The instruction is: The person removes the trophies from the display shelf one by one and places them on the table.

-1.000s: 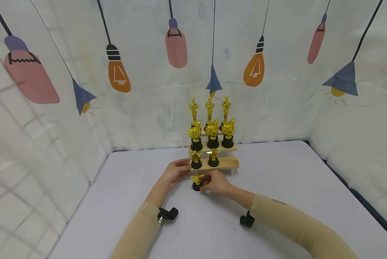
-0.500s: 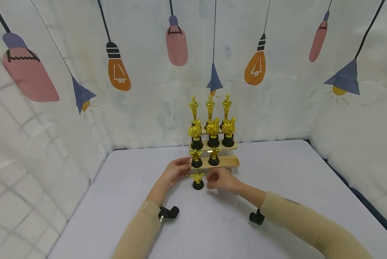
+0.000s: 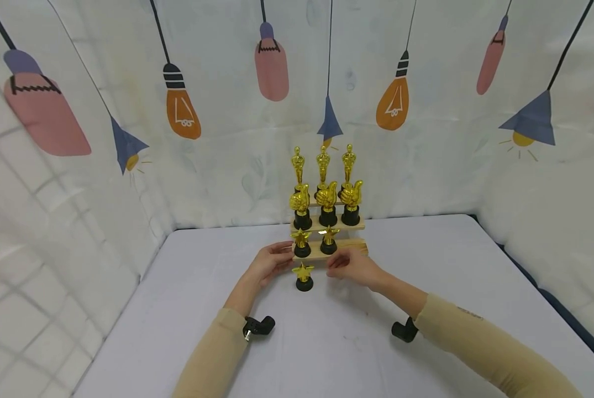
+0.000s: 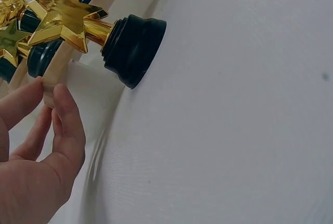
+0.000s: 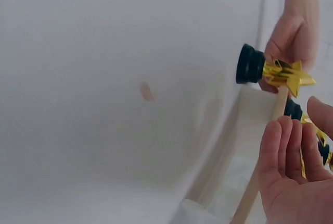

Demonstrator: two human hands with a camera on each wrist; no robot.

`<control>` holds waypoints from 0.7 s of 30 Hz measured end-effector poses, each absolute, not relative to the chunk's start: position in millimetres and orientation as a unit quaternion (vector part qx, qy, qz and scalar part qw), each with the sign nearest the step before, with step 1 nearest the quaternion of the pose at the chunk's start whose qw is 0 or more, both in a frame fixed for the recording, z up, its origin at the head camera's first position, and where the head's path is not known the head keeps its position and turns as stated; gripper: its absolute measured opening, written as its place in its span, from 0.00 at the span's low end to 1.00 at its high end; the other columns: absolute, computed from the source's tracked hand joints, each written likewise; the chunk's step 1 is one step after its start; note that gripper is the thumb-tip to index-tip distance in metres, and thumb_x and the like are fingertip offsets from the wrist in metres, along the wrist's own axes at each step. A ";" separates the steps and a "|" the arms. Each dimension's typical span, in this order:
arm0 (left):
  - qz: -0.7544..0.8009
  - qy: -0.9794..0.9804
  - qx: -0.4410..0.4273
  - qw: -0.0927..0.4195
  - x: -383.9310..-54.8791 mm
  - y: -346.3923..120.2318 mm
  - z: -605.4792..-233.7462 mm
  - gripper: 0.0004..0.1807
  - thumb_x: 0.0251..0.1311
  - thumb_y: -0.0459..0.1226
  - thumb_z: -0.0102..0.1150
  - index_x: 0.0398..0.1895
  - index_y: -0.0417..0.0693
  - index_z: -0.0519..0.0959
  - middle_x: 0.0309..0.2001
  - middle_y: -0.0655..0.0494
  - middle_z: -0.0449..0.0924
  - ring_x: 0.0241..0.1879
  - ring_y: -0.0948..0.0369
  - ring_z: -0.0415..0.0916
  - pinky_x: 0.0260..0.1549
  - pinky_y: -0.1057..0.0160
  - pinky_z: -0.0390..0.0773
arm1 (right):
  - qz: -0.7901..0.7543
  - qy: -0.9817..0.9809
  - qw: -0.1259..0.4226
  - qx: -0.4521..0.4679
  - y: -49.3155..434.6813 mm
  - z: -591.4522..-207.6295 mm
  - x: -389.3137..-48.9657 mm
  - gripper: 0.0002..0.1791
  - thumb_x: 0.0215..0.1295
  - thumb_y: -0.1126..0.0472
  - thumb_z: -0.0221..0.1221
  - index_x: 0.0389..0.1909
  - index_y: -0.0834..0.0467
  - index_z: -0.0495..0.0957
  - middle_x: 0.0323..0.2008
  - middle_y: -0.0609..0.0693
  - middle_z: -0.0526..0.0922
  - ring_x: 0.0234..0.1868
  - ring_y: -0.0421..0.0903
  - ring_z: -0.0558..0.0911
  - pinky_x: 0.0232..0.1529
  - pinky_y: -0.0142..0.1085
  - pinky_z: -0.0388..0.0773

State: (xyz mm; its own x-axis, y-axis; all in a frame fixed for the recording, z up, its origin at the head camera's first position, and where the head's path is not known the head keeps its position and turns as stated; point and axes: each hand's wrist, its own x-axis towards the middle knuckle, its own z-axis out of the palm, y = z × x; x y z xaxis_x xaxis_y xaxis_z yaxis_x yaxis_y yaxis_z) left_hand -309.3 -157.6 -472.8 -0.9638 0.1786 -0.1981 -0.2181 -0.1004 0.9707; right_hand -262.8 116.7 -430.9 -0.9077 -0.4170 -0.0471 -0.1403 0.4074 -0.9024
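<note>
Wooden front shelf (image 3: 315, 253), pinched at its left end by the left hand (image 3: 268, 263), could, we judge, tip its two star trophies (image 3: 301, 242) if tugged, while the right hand (image 3: 356, 266), fingers together, thumb apart, gripping nothing, could knock the third star trophy (image 3: 304, 276), upright on the table (image 3: 326, 342) before it.

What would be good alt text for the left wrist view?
The left hand pinches the end of a wooden shelf. A gold star trophy with a black base stands in front on a white table, with more gold trophies behind.
</note>
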 end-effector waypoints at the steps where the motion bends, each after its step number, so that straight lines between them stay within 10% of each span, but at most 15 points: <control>1: 0.742 0.656 -0.016 0.134 -309.1 -157.4 -472.8 0.26 0.68 0.28 0.63 0.69 0.37 0.73 0.57 0.43 0.77 0.45 0.58 0.81 0.49 0.60 0.83 | -0.522 0.826 0.132 -0.164 118.6 -429.4 -263.4 0.12 0.65 0.65 0.69 0.46 0.65 0.82 0.37 0.51 0.83 0.37 0.46 0.81 0.43 0.44 0.83; 21: 0.747 0.651 -0.014 0.133 -308.6 -158.6 -473.5 0.26 0.69 0.28 0.62 0.69 0.35 0.72 0.59 0.42 0.77 0.47 0.57 0.81 0.49 0.61 0.83 | -0.586 0.799 0.087 -0.097 131.7 -417.0 -288.2 0.21 0.66 0.68 0.67 0.56 0.72 0.75 0.46 0.60 0.82 0.43 0.48 0.81 0.51 0.45 0.83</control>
State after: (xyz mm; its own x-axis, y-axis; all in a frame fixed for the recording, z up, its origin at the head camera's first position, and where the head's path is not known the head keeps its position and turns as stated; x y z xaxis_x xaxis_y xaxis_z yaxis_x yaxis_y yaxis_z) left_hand -308.6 -158.6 -473.5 -0.9642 0.1807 -0.1943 -0.2173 -0.1172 0.9690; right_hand -288.2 131.7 -417.0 -0.9662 -0.2566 -0.0259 -0.0524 0.2935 -0.9545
